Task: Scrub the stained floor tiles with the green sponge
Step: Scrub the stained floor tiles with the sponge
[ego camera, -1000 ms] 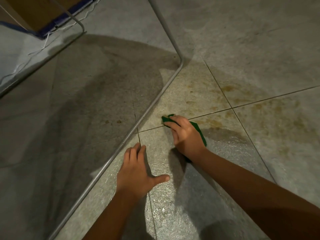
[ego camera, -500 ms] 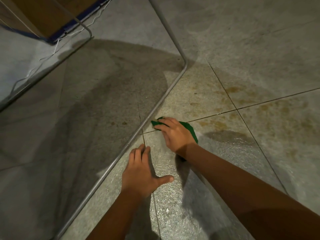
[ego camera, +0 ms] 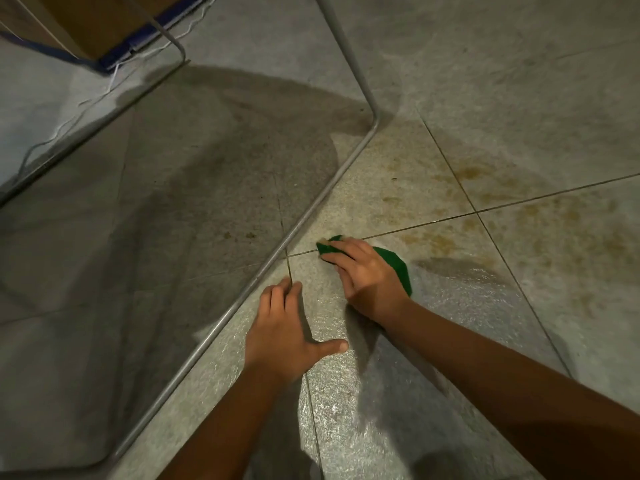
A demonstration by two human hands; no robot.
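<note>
Looking down from the head camera, I see my two bare arms reaching onto a grey tiled floor (ego camera: pixel 502 81). My right hand (ego camera: pixel 369 277) lies palm down on the green sponge (ego camera: pixel 398 265), fingers curled over its front edge and pressing it flat against the tile; green shows past my fingertips and along the outer side of the hand. The sponge sits right on a grout line (ego camera: pixel 485 211), near the point where four tiles meet. My left hand (ego camera: pixel 284 336) holds nothing: it is spread flat on the floor just beside the right, fingers together and pointing forward, thumb stretched out to the side. The tile around both hands looks wet and glistening. Yellow-brown stains (ego camera: pixel 540 216) spread over the tiles ahead and to the right of the sponge. A thin bent metal tube frame (ego camera: pixel 304 223) runs diagonally across the floor to the left of my hands, touching the tiles. Beyond it the floor lies in deep shadow, and a blue-edged object (ego camera: pixel 138 43) shows at the upper left.
</note>
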